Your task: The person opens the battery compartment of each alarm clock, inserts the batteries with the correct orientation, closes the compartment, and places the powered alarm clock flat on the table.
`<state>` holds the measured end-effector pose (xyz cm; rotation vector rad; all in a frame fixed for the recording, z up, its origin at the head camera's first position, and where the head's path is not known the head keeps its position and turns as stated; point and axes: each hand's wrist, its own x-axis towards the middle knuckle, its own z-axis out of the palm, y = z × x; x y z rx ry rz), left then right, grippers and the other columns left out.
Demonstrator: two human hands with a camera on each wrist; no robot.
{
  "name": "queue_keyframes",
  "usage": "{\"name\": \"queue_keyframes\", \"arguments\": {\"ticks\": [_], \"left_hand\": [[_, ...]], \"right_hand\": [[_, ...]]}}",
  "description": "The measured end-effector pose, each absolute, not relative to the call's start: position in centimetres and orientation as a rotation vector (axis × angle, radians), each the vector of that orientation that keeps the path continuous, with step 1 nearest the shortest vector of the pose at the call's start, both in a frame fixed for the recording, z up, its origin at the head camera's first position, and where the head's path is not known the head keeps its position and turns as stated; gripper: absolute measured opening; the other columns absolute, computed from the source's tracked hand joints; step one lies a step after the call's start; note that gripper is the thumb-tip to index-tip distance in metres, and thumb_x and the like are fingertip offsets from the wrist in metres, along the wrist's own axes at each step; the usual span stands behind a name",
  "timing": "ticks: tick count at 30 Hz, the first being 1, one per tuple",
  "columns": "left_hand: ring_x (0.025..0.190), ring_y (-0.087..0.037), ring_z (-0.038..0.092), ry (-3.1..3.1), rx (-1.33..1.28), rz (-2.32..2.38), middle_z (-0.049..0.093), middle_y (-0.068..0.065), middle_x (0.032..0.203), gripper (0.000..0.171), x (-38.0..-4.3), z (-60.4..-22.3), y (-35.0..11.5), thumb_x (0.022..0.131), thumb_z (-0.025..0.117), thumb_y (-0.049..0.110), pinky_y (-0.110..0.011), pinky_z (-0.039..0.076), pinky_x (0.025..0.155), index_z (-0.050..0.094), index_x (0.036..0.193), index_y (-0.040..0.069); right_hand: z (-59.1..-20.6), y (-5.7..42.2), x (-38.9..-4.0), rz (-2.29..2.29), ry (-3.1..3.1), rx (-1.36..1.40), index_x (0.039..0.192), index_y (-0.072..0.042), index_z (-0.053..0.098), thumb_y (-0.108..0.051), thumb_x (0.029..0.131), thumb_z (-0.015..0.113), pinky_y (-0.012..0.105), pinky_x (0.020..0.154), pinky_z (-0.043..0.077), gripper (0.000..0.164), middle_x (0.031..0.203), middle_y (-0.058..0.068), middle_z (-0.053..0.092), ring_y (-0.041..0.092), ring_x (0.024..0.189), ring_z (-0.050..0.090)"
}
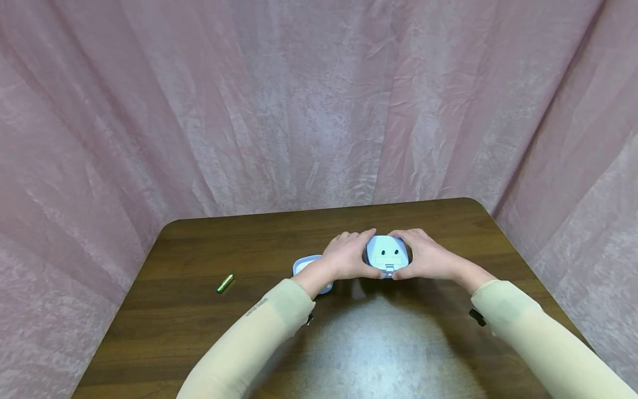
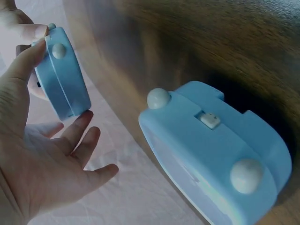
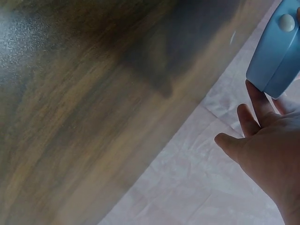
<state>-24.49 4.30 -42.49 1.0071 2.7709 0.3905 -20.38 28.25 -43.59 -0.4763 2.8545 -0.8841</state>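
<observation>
Both hands hold a light blue alarm clock [image 1: 387, 253] above the table, its back with two small black knobs and a battery cover turned up toward the head view. My left hand [image 1: 351, 256] grips its left side between thumb and fingers. On the opposite side, my right hand [image 1: 425, 256] pinches it the same way, thumb at the near edge. The left wrist view shows the held clock [image 2: 65, 77] edge-on with a white ball foot. A second blue clock [image 2: 211, 140] with white ball feet and a small white switch lies under the left forearm, partly hidden in the head view.
A green and gold battery [image 1: 225, 283] lies on the left part of the brown wooden table [image 1: 194, 332]. Pink curtains [image 1: 319, 111] hang behind the table and along both sides.
</observation>
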Motion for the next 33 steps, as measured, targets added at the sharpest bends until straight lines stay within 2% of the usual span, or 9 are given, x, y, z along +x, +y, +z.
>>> {"name": "queue_keyframes", "arguments": {"ticks": [8, 15, 20, 25, 30, 33], "left_hand": [[0.135, -0.024, 0.043, 2.705, 0.985, 0.633, 0.049, 0.000, 0.151, 0.110, -24.5, -42.4, 2.6, 0.077, 0.081, 0.065, -0.046, 0.045, 0.102, 0.026, 0.164, 0.026], [0.140, -0.026, 0.038, 2.609, 0.942, 0.906, 0.044, 0.000, 0.155, 0.108, -24.3, -42.5, 1.2, 0.077, 0.082, 0.062, -0.047, 0.044, 0.105, 0.028, 0.163, 0.025], [0.142, -0.027, 0.034, 2.526, 0.915, 1.059, 0.043, -0.004, 0.154, 0.105, -24.0, -42.9, 0.8, 0.079, 0.082, 0.061, -0.048, 0.041, 0.108, 0.029, 0.163, 0.027], [0.140, -0.025, 0.038, 2.450, 0.868, 1.215, 0.045, -0.004, 0.152, 0.101, -23.6, -43.2, 1.1, 0.080, 0.082, 0.056, -0.048, 0.039, 0.109, 0.031, 0.162, 0.025], [0.141, -0.028, 0.040, 2.388, 0.806, 1.338, 0.047, -0.005, 0.151, 0.100, -23.2, -43.4, 1.7, 0.080, 0.083, 0.053, -0.049, 0.038, 0.110, 0.033, 0.161, 0.022], [0.141, -0.028, 0.040, 2.339, 0.780, 1.418, 0.048, 0.001, 0.148, 0.098, -23.0, -43.6, 2.2, 0.081, 0.084, 0.051, -0.049, 0.037, 0.111, 0.034, 0.160, 0.022]], "right_hand": [[-43.8, 28.9, -20.2, -1.037, 2.834, -0.430, 0.147, -0.018, 0.047, -0.045, 0.072, 0.091, 0.059, 0.100, 0.039, 0.091, 0.141, 0.009, 0.050, 0.031, 0.136, 0.034], [-43.9, 29.3, -19.7, -1.181, 2.773, -0.368, 0.148, -0.019, 0.045, -0.044, 0.076, 0.089, 0.058, 0.098, 0.038, 0.088, 0.139, 0.010, 0.048, 0.032, 0.132, 0.037], [-44.2, 29.4, -19.6, -1.370, 2.680, -0.372, 0.149, -0.018, 0.044, -0.035, 0.079, 0.089, 0.052, 0.097, 0.040, 0.085, 0.135, 0.011, 0.051, 0.031, 0.125, 0.045], [-44.7, 29.3, -19.6, -1.582, 2.554, -0.385, 0.151, -0.013, 0.042, -0.022, 0.082, 0.086, 0.040, 0.096, 0.045, 0.082, 0.134, 0.013, 0.055, 0.031, 0.125, 0.049], [-44.9, 28.9, -19.4, -1.771, 2.417, -0.379, 0.154, -0.008, 0.038, -0.013, 0.086, 0.080, 0.029, 0.096, 0.047, 0.080, 0.146, 0.016, 0.047, 0.033, 0.129, 0.046], [-44.8, 28.5, -19.2, -1.868, 2.322, -0.372, 0.156, -0.007, 0.035, -0.011, 0.088, 0.077, 0.028, 0.096, 0.047, 0.079, 0.150, 0.016, 0.043, 0.030, 0.129, 0.047]]}}
